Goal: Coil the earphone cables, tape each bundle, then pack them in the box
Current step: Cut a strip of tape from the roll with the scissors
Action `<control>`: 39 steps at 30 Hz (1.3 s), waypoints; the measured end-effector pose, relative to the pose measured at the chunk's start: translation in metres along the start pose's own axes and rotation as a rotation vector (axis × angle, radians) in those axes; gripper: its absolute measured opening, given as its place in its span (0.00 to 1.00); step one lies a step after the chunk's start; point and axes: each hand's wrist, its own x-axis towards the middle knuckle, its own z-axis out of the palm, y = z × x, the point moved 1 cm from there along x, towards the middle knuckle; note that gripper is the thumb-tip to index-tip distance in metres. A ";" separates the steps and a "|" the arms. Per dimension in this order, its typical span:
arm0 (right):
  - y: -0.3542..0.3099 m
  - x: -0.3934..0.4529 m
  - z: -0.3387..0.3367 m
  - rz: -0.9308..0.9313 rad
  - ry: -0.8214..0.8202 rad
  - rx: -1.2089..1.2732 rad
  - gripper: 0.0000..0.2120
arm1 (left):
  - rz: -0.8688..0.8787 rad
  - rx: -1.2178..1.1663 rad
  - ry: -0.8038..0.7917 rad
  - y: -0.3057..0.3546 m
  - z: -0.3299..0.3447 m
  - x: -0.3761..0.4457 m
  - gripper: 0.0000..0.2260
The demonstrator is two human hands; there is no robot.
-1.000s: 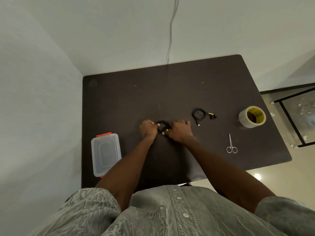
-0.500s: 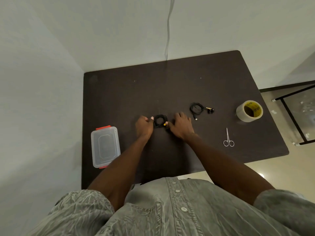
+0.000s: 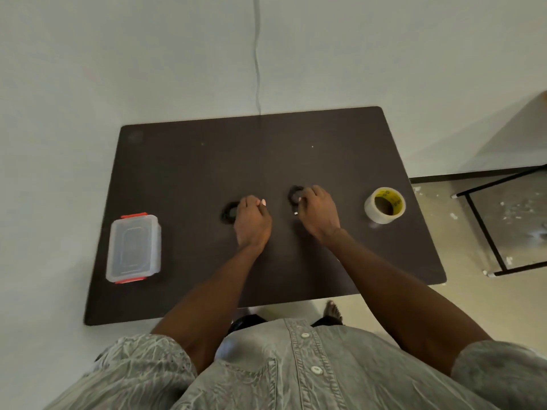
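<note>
Your left hand (image 3: 252, 221) grips one coiled earphone bundle (image 3: 228, 212) on the bench (image 3: 189, 173); your right hand (image 3: 317, 216) grips the other bundle (image 3: 295, 194). The lidded box (image 3: 133, 249) sits at bench left, the tape roll (image 3: 384, 205) at right.

Plain home room; dark table (image 3: 183, 179) against bare wall (image 3: 148, 54); tiled floor (image 3: 438, 208).

Dim, even indoor light with soft shadows; motion blur smears the whole wide-angle frame, edges bowed.

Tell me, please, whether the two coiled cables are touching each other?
Apart: the head view shows bare table between the left coil and the right coil.
</note>
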 end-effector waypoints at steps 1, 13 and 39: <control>0.019 -0.002 -0.014 0.019 0.031 0.021 0.04 | -0.004 -0.024 -0.006 0.016 0.013 -0.010 0.07; 0.223 -0.018 -0.123 0.654 0.164 0.204 0.19 | -0.338 -0.327 -0.372 0.148 0.125 -0.056 0.14; 0.182 -0.029 -0.063 0.830 -0.062 1.083 0.14 | -0.935 -1.084 -0.561 0.146 0.123 -0.052 0.22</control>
